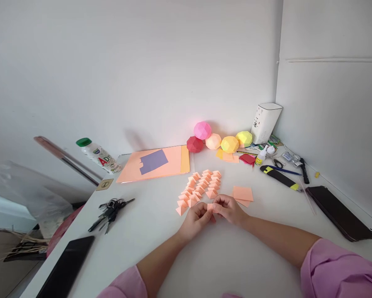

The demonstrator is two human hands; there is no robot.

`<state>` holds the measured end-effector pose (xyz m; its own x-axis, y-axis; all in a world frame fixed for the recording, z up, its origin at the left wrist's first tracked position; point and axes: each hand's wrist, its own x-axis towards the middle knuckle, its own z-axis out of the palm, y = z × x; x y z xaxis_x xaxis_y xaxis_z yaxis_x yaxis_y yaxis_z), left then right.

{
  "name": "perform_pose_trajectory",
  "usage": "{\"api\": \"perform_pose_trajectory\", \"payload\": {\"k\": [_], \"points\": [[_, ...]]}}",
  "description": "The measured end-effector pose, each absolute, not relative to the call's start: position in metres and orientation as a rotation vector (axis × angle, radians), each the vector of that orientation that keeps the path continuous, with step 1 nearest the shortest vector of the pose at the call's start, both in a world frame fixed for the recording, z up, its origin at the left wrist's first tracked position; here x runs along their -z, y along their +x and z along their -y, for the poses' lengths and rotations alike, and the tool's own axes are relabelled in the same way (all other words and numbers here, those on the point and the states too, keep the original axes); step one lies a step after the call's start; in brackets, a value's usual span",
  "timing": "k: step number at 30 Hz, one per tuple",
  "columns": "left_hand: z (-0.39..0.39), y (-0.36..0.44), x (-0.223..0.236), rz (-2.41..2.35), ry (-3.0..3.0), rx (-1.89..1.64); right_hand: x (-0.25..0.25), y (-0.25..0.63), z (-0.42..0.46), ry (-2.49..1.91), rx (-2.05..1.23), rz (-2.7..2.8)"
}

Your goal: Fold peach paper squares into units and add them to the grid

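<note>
My left hand (198, 219) and my right hand (228, 210) meet at the front of the table, both pinching one small piece of peach paper (210, 206). Most of that piece is hidden by my fingers, so its folds are hard to make out. Just beyond my hands lie several rows of folded peach paper units (200, 188), each with a raised point. To the right of them, a short stack of flat peach paper squares (243, 194) rests near my right wrist.
Faceted paper balls (213, 141) line the wall. Peach and purple sheets (154, 161) lie back left, beside a white bottle (100, 157). Keys (111, 212) and a black phone-like slab (66, 267) are left. A cutter (281, 178), glue bottle (260, 157) and dark case (339, 212) sit right.
</note>
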<state>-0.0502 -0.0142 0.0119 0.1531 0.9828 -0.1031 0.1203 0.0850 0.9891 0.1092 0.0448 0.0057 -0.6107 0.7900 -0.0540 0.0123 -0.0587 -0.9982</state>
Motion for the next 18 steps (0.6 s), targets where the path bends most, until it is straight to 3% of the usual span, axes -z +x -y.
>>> {"api": "perform_pose_trajectory", "payload": {"k": [18], "points": [[0.0120, -0.0497, -0.0074, -1.062, 1.204, -1.050, -0.0023, 0.1088, -0.0479, -0.863, -1.739, 1.553]]}}
